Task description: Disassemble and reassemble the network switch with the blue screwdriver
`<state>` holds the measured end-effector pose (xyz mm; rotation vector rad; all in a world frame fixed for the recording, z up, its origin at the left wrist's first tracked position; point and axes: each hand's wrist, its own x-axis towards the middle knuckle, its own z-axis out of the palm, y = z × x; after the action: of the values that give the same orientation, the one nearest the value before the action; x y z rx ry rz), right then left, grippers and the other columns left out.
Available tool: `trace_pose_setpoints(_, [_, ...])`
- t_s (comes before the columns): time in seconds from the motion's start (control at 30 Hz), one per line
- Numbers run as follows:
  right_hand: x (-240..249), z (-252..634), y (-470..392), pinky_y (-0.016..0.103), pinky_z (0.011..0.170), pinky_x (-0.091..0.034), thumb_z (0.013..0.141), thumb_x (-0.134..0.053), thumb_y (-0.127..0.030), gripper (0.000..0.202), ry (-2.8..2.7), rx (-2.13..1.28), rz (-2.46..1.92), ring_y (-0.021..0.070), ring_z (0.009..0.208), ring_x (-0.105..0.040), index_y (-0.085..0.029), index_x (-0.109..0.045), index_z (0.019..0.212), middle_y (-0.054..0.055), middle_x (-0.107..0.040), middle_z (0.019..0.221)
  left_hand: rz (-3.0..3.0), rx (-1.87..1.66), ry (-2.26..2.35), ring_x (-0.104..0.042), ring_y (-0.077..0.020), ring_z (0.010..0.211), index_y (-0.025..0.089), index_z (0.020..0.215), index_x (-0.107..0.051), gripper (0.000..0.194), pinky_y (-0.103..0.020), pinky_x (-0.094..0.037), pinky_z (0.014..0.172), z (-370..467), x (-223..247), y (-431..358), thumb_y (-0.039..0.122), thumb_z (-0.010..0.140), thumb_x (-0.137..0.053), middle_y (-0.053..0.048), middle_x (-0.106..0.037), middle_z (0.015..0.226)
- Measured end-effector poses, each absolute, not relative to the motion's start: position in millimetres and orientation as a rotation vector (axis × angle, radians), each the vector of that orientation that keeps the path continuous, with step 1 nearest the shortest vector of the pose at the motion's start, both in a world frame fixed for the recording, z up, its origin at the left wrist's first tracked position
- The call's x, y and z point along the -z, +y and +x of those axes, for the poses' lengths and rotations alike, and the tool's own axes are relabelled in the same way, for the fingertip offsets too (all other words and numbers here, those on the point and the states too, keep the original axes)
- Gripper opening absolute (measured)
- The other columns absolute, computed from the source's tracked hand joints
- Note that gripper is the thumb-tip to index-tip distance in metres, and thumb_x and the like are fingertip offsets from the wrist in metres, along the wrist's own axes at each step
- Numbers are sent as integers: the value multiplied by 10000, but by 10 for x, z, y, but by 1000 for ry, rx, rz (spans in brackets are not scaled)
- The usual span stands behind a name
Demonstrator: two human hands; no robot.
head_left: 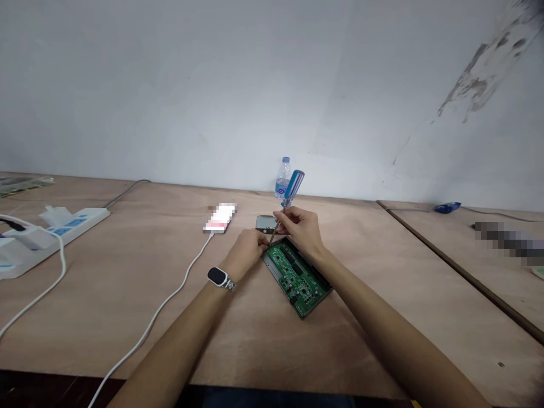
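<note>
A green circuit board (295, 275) in a metal frame lies slanted on the wooden table. My right hand (302, 228) is closed round the shaft of a screwdriver (294, 186), whose blue and clear handle points up. The screwdriver's tip comes down at the board's upper left corner. There my left hand (250, 246), with a watch on its wrist, has its fingers bent together at the corner; what they hold, if anything, is too small to tell. Just behind the hands sits a small metal box (265, 222), partly covered by my right hand.
A water bottle (282, 180) stands by the wall. Left of the hands lies a lit phone (221, 217) on a white cable (170, 296). A white power strip (85, 224) with plugs is at the far left. A blue item (447, 208) lies at the right, beyond a table seam.
</note>
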<state>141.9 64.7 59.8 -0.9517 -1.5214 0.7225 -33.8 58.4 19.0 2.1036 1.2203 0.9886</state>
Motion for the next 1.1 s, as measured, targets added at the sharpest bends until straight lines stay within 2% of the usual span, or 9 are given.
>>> trace_pose_setpoints(0.17, [-723,1497,630,268,530,-610,831,-702,-597,444,-1386,-824,-885,156,585,-691,-155,-656,836,72,-733,796,2142,-762,1405,-639,-195,733,142,740,-747,140,-278,-439,681,-395,-267,545,102,767,-616,-77,-731,772])
trace_pose_setpoints(0.33, [-327,1774,652,311,523,-629,876,-639,-621,431,-1061,-980,-913,180,575,-713,-200,-546,888,64,-750,783,2210,-637,1467,-619,-185,667,160,731,-706,113,-281,-422,632,-487,-333,543,172,816,-633,-53,-694,723])
trace_pose_setpoints(0.43, [-84,1903,674,334,575,-645,869,-674,-566,386,-954,-992,-888,192,648,-738,-211,-528,912,47,-756,820,2440,-750,1321,-645,-224,844,171,871,-723,75,-316,-470,764,-372,-358,519,233,837,-696,-79,-708,911])
trace_pose_setpoints(0.57, [49,1917,701,296,620,-634,832,-726,-520,377,-949,-970,-839,169,675,-743,-209,-536,928,23,-751,851,2581,-819,689,-609,-239,1121,203,1073,-713,183,-358,-462,996,8,-247,447,293,922,-662,-84,-691,1142])
trace_pose_setpoints(0.67, [75,1871,726,268,616,-614,834,-712,-531,379,-974,-988,-851,168,695,-748,-205,-550,939,34,-755,874,2566,-749,498,-612,-239,1167,195,1167,-690,286,-351,-456,1026,250,-100,439,338,920,-676,-88,-680,1257])
trace_pose_setpoints(0.77, [82,1857,762,275,623,-609,843,-698,-539,374,-1001,-968,-870,177,714,-753,-208,-553,938,40,-757,894,2593,-688,503,-632,-244,1130,201,1149,-711,314,-352,-459,1000,346,-28,487,391,899,-699,-77,-713,1185])
trace_pose_setpoints(0.97, [71,1880,798,281,635,-601,842,-690,-552,385,-1021,-964,-862,182,727,-756,-207,-547,936,50,-759,909,2713,-580,729,-659,-244,942,176,919,-747,299,-339,-482,832,284,-104,518,469,867,-714,-70,-719,964])
trace_pose_setpoints(1.1, [50,1851,784,275,617,-594,820,-704,-563,405,-1029,-962,-858,186,713,-756,-206,-547,930,51,-758,897,2691,-579,778,-656,-247,978,179,991,-733,264,-342,-489,862,224,-98,500,422,895,-695,-76,-715,1021])
